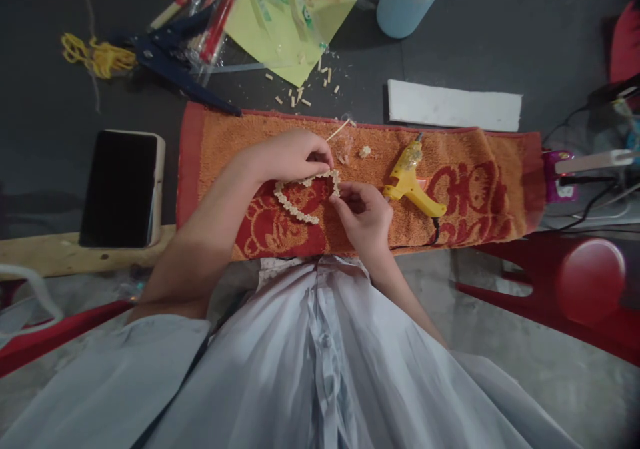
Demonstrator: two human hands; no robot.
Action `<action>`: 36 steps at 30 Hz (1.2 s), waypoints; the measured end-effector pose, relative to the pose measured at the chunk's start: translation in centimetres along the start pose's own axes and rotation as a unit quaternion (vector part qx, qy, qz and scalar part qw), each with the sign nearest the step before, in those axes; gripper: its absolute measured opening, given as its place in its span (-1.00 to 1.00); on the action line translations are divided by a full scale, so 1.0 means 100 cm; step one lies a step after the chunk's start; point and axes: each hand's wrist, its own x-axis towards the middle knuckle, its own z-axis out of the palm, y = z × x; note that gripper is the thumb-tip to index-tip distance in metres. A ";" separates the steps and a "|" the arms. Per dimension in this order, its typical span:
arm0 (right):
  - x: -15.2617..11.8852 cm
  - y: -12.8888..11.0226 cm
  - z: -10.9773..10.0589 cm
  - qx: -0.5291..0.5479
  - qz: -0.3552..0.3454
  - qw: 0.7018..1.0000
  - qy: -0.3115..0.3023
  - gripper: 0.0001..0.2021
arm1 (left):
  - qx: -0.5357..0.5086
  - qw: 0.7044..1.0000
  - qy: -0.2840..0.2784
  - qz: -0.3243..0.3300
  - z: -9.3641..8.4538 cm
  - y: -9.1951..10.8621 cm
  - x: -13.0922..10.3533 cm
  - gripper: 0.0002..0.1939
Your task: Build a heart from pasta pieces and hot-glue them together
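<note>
A pale, beaded-looking strip (293, 210), bent into an open heart-like outline, lies over the orange and red towel (225, 129). My left hand (297, 156) pinches its upper edge from above, fingers closed. On the right side of the outline, my right hand (364, 212) grips the strip between thumb and fingers. A thin wooden stick (339, 129) pokes out just beyond my left fingers. Near it sit a crumpled bit of clear plastic (344, 148) and a small pale cluster (365, 150). To the right of my right hand rests a yellow glue gun (413, 182).
A phone (120, 189) lies at left. Beyond the towel are blue-handled pliers or cutters (165, 59), yellow yarn (103, 58), yellow-green paper (280, 36), short wooden pieces (300, 94), a white strip (453, 106) and a light-blue cup (407, 2). Cables run at right.
</note>
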 end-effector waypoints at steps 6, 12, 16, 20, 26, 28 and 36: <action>0.001 -0.001 -0.001 -0.006 0.010 1.000 -0.004 -0.85 | 0.015 0.999 0.032 0.028 0.000 -0.003 -0.001 -0.65; 0.000 0.001 0.000 0.001 0.021 1.000 -0.006 -0.85 | -0.006 0.999 0.043 0.025 -0.001 -0.009 -0.004 -0.64; 0.000 0.001 0.000 0.004 0.026 1.000 -0.007 -0.84 | -0.010 0.999 0.045 0.012 -0.001 -0.007 -0.004 -0.67; 0.001 0.000 0.000 0.004 0.028 1.000 -0.007 -0.84 | -0.012 0.999 0.047 -0.006 0.001 -0.001 -0.001 -0.72; -0.001 0.000 -0.001 0.000 0.031 0.999 -0.008 -0.84 | -0.015 0.999 0.050 -0.004 0.001 0.001 0.000 -0.73; -0.002 -0.001 -0.001 0.011 0.034 0.999 -0.006 -0.84 | -0.009 0.999 0.050 -0.003 0.002 0.001 0.000 -0.73; -0.003 -0.003 -0.001 0.029 0.053 0.998 -0.008 -0.82 | 0.003 0.998 0.056 0.012 0.003 0.000 0.000 -0.71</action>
